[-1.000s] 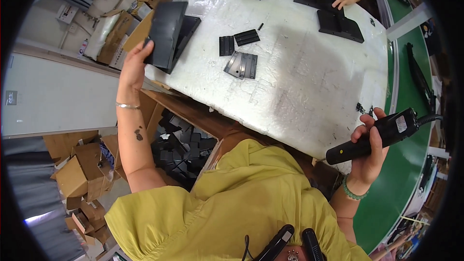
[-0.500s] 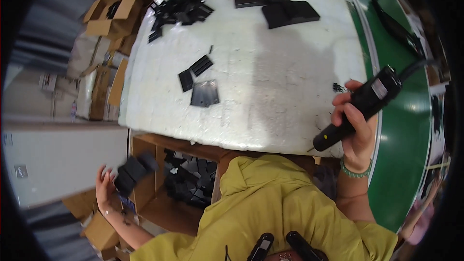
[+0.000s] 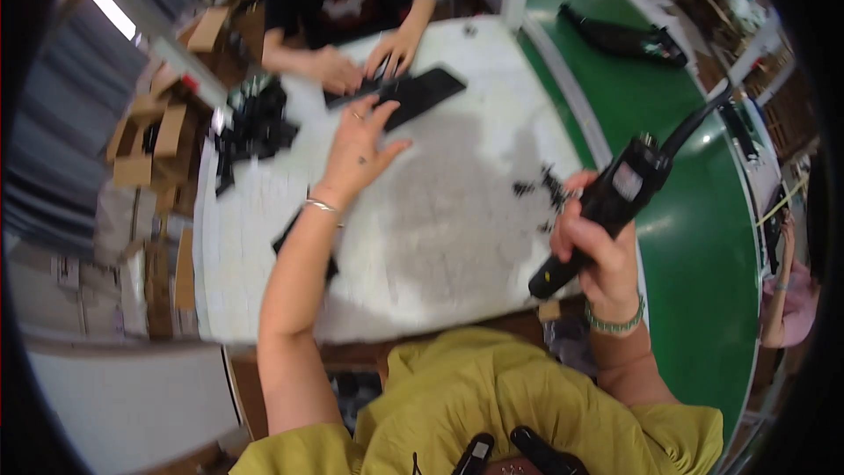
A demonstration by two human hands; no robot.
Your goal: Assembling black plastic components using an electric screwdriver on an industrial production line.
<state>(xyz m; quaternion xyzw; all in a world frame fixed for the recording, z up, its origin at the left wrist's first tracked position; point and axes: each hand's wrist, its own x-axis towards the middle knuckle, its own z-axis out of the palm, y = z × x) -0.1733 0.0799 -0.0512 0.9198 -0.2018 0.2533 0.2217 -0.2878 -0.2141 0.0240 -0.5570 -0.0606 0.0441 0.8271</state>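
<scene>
In the head view, the left hand's [image 3: 359, 157] grip is released, fingers spread at the black panel [image 3: 431, 92] at the desk's [image 3: 448, 220] twelve o'clock; I cannot tell whether they touch it. A co-worker's hands [image 3: 396, 51] are just beyond. The right hand's [image 3: 607, 251] grip clasps a black corded tool [image 3: 626, 183] at four o'clock. Small dark parts [image 3: 554, 186] lie at three, a black pile [image 3: 255, 130] at ten.

Left hand [image 3: 356, 153] has moved beside black panel [image 3: 429, 94].
</scene>
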